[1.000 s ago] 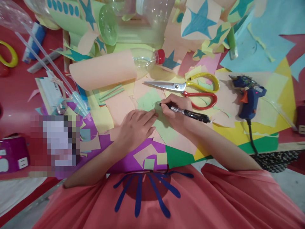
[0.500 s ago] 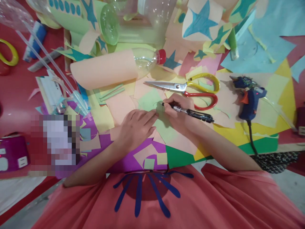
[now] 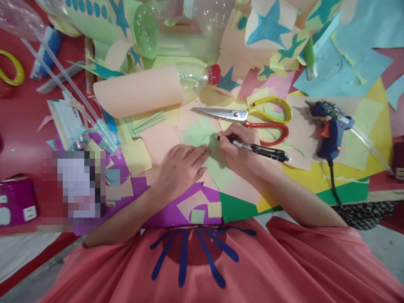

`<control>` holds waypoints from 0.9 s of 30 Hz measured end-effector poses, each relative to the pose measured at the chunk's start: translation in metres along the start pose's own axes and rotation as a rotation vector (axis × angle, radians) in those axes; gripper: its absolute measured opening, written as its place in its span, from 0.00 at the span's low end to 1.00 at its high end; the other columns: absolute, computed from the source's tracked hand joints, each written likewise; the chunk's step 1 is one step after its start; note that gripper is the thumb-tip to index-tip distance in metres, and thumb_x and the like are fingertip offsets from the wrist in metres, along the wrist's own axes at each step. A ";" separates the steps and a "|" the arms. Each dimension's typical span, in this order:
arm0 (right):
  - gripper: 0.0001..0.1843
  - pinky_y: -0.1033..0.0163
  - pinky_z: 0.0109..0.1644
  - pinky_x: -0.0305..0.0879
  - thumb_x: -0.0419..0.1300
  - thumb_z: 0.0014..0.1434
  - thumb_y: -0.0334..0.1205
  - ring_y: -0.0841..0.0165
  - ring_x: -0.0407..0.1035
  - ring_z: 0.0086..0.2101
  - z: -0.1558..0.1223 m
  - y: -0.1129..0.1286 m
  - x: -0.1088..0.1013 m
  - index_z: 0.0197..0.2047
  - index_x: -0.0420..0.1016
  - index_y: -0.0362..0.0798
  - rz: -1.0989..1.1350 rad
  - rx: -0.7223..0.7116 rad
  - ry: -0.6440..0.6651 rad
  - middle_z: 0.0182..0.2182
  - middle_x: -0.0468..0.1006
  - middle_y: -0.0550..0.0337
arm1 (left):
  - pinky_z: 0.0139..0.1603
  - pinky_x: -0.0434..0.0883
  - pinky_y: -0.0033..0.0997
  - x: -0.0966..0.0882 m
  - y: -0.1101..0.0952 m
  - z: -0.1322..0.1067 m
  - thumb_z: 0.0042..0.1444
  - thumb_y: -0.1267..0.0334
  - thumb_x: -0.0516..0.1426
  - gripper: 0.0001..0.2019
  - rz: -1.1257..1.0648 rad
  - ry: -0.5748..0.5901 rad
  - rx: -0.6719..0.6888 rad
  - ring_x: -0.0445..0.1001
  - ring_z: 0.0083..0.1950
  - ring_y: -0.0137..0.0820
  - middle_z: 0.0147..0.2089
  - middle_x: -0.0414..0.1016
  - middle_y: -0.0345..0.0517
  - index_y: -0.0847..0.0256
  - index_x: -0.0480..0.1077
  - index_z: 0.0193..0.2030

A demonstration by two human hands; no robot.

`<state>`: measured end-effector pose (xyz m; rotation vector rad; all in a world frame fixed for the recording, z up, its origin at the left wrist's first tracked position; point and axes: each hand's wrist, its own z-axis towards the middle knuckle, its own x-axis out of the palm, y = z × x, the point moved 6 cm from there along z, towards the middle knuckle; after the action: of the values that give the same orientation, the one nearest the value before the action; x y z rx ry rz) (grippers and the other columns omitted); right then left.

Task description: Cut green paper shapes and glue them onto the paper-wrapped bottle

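A black pen is gripped in my right hand, its tip against a light green sheet of paper. A thin curved line shows on the sheet near the tip. My left hand lies flat with fingers stretched out, its fingertips on the paper's left part. Just beyond my right hand rest scissors with one yellow and one red handle. Farther back lies a plastic bottle wrapped in peach paper, with a red cap.
A blue hot glue gun with its cord lies to the right. Paper with blue stars and more plastic bottles fill the back. On the left are clear sticks, a purple box and paper scraps.
My right hand and the pen have shifted slightly to the right, and the pen's rear end has swung a little. The left hand stays in place.
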<state>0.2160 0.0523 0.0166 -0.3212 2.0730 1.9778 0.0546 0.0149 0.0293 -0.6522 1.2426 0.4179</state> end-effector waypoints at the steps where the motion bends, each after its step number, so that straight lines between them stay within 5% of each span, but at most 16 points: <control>1: 0.10 0.61 0.26 0.56 0.59 0.57 0.34 0.71 0.60 0.22 0.000 0.000 0.000 0.26 0.66 0.53 -0.005 0.000 0.005 0.20 0.69 0.66 | 0.54 0.73 0.44 0.000 0.000 0.000 0.69 0.67 0.57 0.14 -0.001 -0.004 0.003 0.79 0.51 0.40 0.59 0.82 0.50 0.62 0.74 0.59; 27: 0.09 0.63 0.24 0.55 0.59 0.54 0.33 0.72 0.61 0.21 0.002 -0.005 -0.005 0.25 0.65 0.52 -0.017 -0.013 0.075 0.20 0.70 0.67 | 0.53 0.74 0.44 0.000 -0.001 0.000 0.69 0.66 0.56 0.15 0.023 0.002 0.000 0.79 0.50 0.39 0.59 0.82 0.50 0.63 0.74 0.60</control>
<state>0.2219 0.0536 0.0136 -0.4202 2.0960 1.9988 0.0552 0.0142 0.0295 -0.6387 1.2528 0.4360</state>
